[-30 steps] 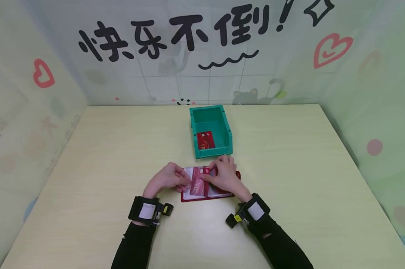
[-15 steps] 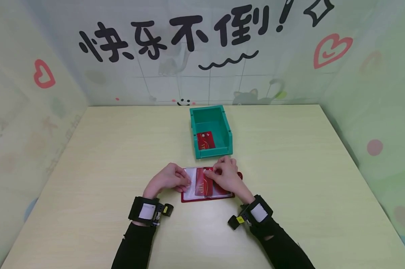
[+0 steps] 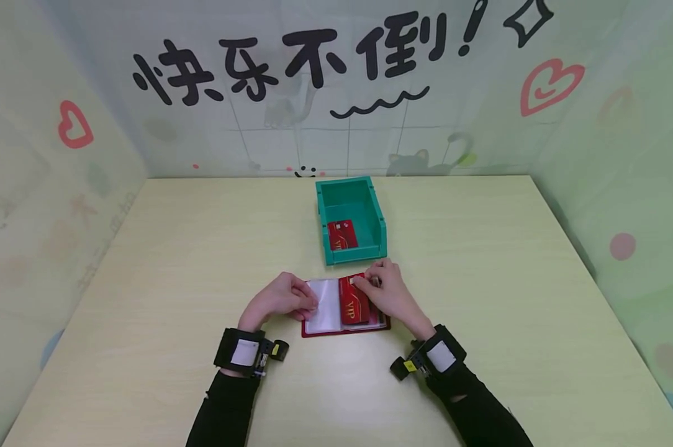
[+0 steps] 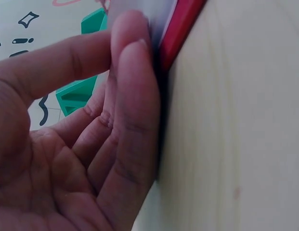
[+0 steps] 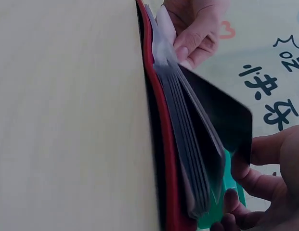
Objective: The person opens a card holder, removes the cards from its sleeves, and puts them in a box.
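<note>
A card holder (image 3: 326,304) with a red cover and clear sleeves lies spread open on the table in the head view. At its left edge, my left hand (image 3: 283,297) pinches the cover and sleeve between thumb and fingers; the left wrist view also shows this left hand (image 4: 115,110). Over the right-hand pages is a red VIP card (image 3: 354,304), its top corner pinched by my right hand (image 3: 391,292). From the right wrist view, the card (image 5: 224,110) looks dark and stands tilted above the stacked sleeves (image 5: 188,134), with the right hand (image 5: 269,178) at its outer corner.
Just beyond the card holder stands a teal bin (image 3: 356,253), with another red VIP card (image 3: 343,234) lying in it. The pale wooden table (image 3: 482,267) extends to both sides, and printed walls enclose its back and sides.
My right hand has moved right, drawing the VIP card from the left page's sleeve to over the right-hand pages. The left page now shows whitish. My left hand stays in place.
</note>
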Demonstrator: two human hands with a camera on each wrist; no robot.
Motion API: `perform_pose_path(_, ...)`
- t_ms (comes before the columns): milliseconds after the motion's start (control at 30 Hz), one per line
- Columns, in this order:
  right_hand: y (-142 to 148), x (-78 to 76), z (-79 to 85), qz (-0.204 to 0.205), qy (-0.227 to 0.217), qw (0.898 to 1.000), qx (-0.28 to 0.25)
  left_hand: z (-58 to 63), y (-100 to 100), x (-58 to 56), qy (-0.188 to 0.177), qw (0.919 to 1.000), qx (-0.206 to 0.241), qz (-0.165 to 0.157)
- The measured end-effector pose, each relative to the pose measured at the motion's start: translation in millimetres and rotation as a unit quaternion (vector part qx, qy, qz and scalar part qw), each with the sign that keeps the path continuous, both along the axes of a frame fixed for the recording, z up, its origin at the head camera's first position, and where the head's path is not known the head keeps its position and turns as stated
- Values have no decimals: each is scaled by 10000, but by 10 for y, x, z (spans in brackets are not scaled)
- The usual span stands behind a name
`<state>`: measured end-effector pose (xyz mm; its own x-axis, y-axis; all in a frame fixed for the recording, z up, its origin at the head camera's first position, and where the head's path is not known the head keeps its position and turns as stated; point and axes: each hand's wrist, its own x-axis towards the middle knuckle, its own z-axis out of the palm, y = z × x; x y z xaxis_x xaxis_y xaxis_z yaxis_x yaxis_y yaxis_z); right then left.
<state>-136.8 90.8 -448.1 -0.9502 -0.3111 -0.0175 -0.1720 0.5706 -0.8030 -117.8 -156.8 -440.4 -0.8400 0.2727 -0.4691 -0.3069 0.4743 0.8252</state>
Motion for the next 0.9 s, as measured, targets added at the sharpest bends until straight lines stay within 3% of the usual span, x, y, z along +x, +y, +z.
perform_pose_path(367, 76, -225, 316, 70, 93, 9990, -430, -41, -34, 11, -23, 9998, 169, -46)
perform_pose_path(700, -188, -614, 482, -132, 4, 9999, 64, -39, -45, 6, 0, 9998, 161, -111)
perform_pose_path(900, -376, -819, 523, -52, 249, 9992, 321, -12, -25, 0, -10, 9999, 82, -117)
